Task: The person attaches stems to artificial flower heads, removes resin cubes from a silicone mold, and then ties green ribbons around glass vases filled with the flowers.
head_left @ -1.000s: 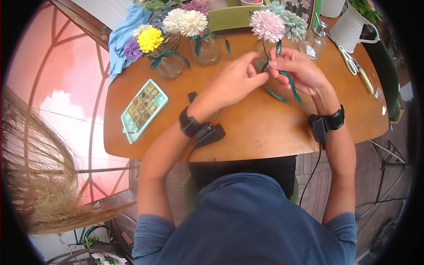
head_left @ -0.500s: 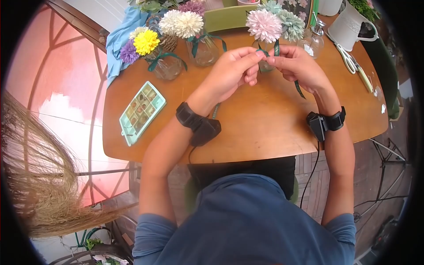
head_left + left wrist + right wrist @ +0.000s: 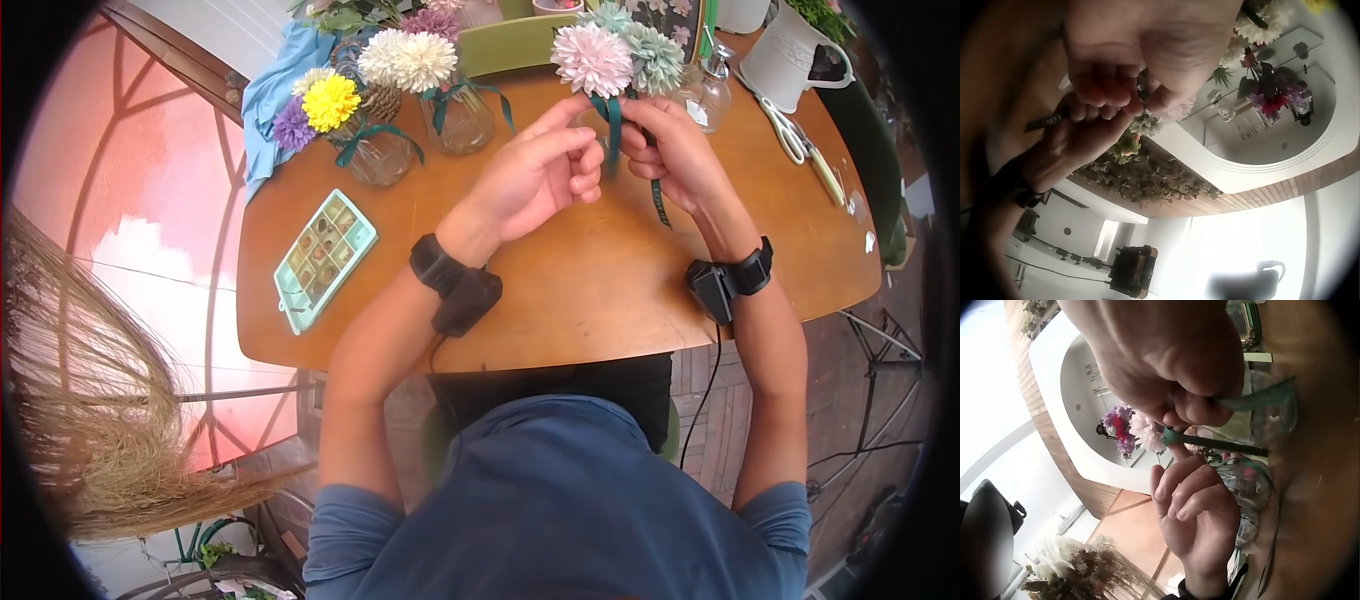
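In the upper middle of the head view, the green ribbon (image 3: 613, 140) hung below the pink flower (image 3: 592, 60); the right hand (image 3: 680, 155) pinched it with curled fingers, while the left hand (image 3: 530, 180) was half open, fingers loosely bent, index reaching to the knot (image 3: 1171, 435)

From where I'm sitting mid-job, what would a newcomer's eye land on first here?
Probably the big pink flower, just above both hands, with green ribbon hanging below it and the right hand gripping ribbon beside it. Next, the bright yellow flower at the table's upper left, then the white jug at its upper right.
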`<state>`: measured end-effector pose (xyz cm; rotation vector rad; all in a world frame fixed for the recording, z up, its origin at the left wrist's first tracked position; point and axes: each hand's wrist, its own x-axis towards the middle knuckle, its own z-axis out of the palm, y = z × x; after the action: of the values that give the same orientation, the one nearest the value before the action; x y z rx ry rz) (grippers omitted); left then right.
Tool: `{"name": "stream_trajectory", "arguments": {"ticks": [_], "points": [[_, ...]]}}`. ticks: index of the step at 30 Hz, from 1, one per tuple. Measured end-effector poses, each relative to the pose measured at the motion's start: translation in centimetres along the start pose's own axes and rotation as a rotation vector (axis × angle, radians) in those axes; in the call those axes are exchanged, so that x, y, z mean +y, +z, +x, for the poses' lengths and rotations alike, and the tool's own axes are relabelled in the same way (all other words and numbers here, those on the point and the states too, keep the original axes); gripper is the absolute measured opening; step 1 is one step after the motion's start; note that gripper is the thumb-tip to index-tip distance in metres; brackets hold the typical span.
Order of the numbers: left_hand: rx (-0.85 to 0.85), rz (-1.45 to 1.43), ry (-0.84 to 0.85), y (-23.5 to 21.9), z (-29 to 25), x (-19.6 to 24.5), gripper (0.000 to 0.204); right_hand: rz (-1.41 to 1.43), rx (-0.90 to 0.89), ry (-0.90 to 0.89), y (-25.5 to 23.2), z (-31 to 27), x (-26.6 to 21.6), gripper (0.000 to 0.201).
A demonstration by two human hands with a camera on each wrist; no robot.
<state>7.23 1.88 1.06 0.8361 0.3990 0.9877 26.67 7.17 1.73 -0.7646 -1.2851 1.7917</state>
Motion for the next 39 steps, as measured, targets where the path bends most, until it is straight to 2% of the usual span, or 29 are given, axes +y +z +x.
{"name": "stream_trajectory", "arguments": {"ticks": [4, 6, 9, 10, 13, 16, 19, 21, 25, 28, 31, 34, 37, 39], "points": [[-0.002, 0.047, 0.0, 0.4, 0.2, 0.0, 0.036, -0.028, -0.059, 0.027, -0.6, 0.2, 0.4, 0.034], [0.05, 0.278, 0.011, -0.4, 0.7, -0.1, 0.04, -0.03, -0.091, 0.043, -0.8, 0.1, 0.3, 0.031], [0.139, 0.623, 0.061, -0.6, 1.1, -0.1, 0.044, -0.132, 0.002, 0.071, 0.0, -0.2, -0.4, 0.026], [0.171, 0.737, 0.084, -0.5, 1.2, -0.1, 0.046, -0.13, -0.017, 0.073, -0.1, -0.2, -0.4, 0.024], [0.164, 1.015, 0.243, -0.7, 1.5, -0.3, 0.038, -0.131, -0.054, 0.095, -0.5, -0.1, -0.2, 0.022], [0.269, 1.325, 0.407, -0.6, 1.7, 0.0, 0.029, -0.14, -0.055, 0.133, -0.7, 0.0, -0.2, 0.022], [0.281, 1.291, 0.418, -0.5, 1.7, 0.2, 0.023, -0.146, -0.039, 0.123, -0.3, -0.2, -0.4, 0.023], [0.283, 1.324, 0.344, -0.4, 1.5, 0.5, 0.021, -0.145, 0.024, 0.113, 0.2, -0.5, -0.6, 0.024], [0.288, 1.226, 0.241, -1.0, 1.2, 0.8, 0.021, -0.107, -0.02, 0.069, -0.8, -0.1, -0.8, 0.026], [0.268, 1.197, 0.075, -1.4, 0.6, 1.7, 0.019, -0.066, 0.007, 0.03, -0.8, -0.3, -1.7, 0.031], [0.214, 1.276, 0.008, -2.1, -0.1, 2.9, 0.018, -0.058, 0.02, 0.012, -1.1, -0.2, -1.6, 0.034], [0.196, 1.353, -0.073, -2.4, -0.3, 4.2, 0.023, -0.055, 0.028, -0.005, -1.3, -0.1, -1.6, 0.029], [0.129, 1.275, -0.254, -2.0, -0.7, 5.5, 0.027, -0.011, 0.042, -0.039, -1.8, 0.2, -1.4, 0.023], [0.134, 1.262, -0.314, -2.2, -0.7, 5.6, 0.028, 0.003, 0.045, -0.061, -2.0, 0.2, -1.5, 0.02]]}}
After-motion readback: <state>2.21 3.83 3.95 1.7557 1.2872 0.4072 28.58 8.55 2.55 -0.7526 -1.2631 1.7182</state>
